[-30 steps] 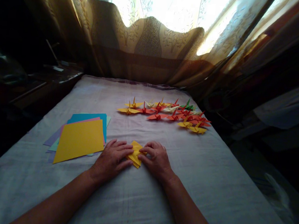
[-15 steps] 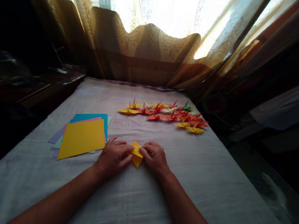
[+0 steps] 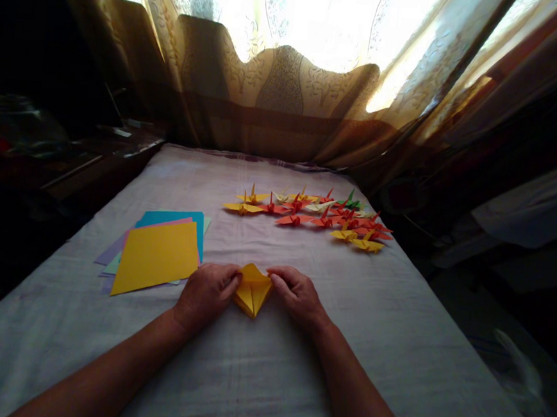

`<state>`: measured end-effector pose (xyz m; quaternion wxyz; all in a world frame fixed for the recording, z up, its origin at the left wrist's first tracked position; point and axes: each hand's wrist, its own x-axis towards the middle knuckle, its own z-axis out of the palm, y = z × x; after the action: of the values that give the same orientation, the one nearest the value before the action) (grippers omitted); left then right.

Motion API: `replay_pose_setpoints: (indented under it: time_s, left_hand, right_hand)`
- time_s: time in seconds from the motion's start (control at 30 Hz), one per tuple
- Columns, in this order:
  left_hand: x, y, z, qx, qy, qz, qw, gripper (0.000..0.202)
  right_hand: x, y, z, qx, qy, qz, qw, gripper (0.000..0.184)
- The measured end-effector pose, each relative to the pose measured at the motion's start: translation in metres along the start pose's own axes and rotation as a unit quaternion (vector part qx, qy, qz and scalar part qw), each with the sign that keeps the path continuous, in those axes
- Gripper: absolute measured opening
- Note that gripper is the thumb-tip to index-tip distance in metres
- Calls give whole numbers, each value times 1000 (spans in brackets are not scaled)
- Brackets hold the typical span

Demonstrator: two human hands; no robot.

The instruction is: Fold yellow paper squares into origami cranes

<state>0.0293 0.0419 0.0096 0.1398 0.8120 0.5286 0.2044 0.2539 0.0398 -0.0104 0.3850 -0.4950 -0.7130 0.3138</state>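
A yellow origami paper, folded to a kite-like shape with a crease down its middle, lies between my hands above the cloth. My left hand pinches its left corner between thumb and curled fingers. At the opposite corner, my right hand grips the edge with thumb and forefinger. One point of the paper faces me, and its top flap stands up at the far side. The fingertips partly hide both side corners.
A fanned stack of coloured square sheets, yellow on top, lies to the left. Several folded paper cranes in red, yellow, white and green stand at the back right. A pale cloth covers the surface, and a curtain hangs behind.
The yellow paper has been spread wider, showing its inner creases. My right hand has moved outward to the right, and the left fingers have curled in.
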Motion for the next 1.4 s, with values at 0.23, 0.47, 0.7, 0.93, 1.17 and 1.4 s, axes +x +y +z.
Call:
replay_pose_setpoints:
  time_s: [0.23, 0.47, 0.7, 0.93, 1.17, 1.4]
  left_hand:
    - [6, 4, -3, -3, -19, -47, 999, 22]
    - [11, 4, -4, -14, -40, -61, 997, 17]
    - [15, 2, -8, -58, -61, -64, 994, 24]
    - [14, 1, -4, -65, -48, -52, 995, 36]
    - [14, 1, -1, -40, -33, -52, 997, 35]
    - [14, 1, 1, -37, -32, -57, 997, 36]
  right_hand:
    - [-2, -9, 4, -52, 2, 30, 998, 16]
    - [-4, -12, 13, -39, 51, 31, 997, 21]
    - [-5, -15, 18, -73, 76, 20, 994, 16]
    - [-5, -22, 26, -106, 88, 66, 988, 22]
    - [-7, -28, 28, -176, 96, 95, 975, 12]
    - [-7, -33, 27, -215, 74, 70, 971, 11]
